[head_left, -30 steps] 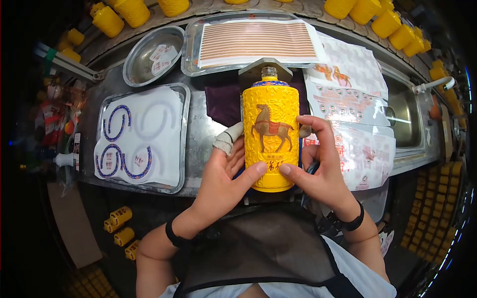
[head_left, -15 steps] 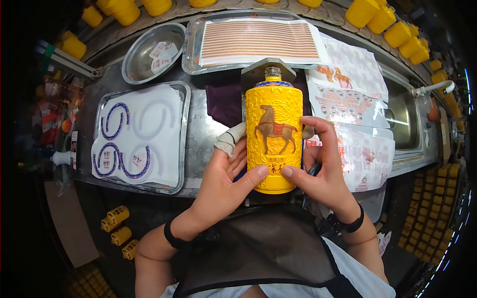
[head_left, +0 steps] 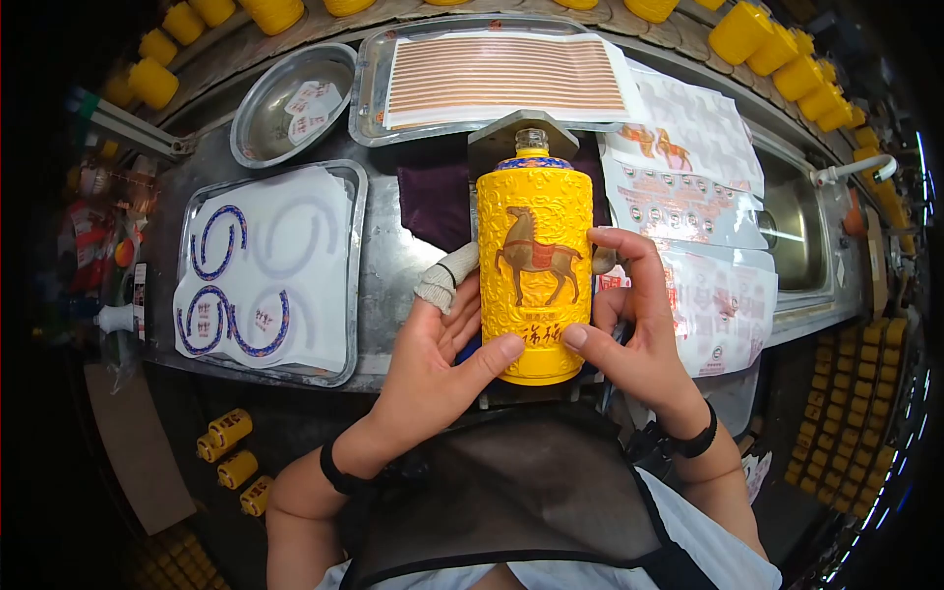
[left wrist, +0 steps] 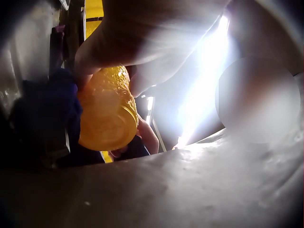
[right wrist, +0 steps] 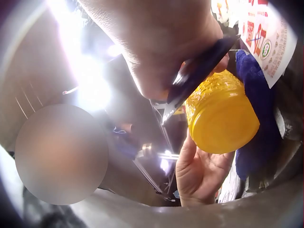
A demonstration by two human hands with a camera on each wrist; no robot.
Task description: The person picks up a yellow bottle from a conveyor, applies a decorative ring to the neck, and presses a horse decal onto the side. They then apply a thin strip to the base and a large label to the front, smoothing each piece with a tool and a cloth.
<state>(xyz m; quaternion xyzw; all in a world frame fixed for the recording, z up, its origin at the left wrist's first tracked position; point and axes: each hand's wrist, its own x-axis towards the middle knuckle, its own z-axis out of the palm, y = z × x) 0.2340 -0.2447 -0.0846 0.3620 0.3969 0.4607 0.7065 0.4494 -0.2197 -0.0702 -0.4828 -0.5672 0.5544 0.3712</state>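
Observation:
A yellow embossed bottle (head_left: 536,189) with a brown horse picture and dark lettering lies, neck pointing away, at the centre of the head view. My left hand (head_left: 418,364) holds its left side, thumb on the lower front; a pale cloth cover wraps one finger. On the right side, my right hand (head_left: 644,344) grips it, thumb beside the lettering. The bottle's base (left wrist: 107,126) faces the left wrist camera. In the right wrist view, a dark flat-bladed tool (right wrist: 199,71) lies at my right hand (right wrist: 166,42), near the bottle (right wrist: 225,126).
Left of the bottle is a tray (head_left: 360,246) with blue curved decals, below a metal bowl (head_left: 246,123). A striped sheet (head_left: 506,79) lies in the back tray. Printed sheets (head_left: 688,206) and a sink (head_left: 796,231) are at right. A blue cloth (right wrist: 259,123) lies beside the bottle.
The head view has shifted slightly. My right thumb has moved a little to the right on the bottle, and more of the dark lettering shows between the thumbs. Both hands keep their hold.

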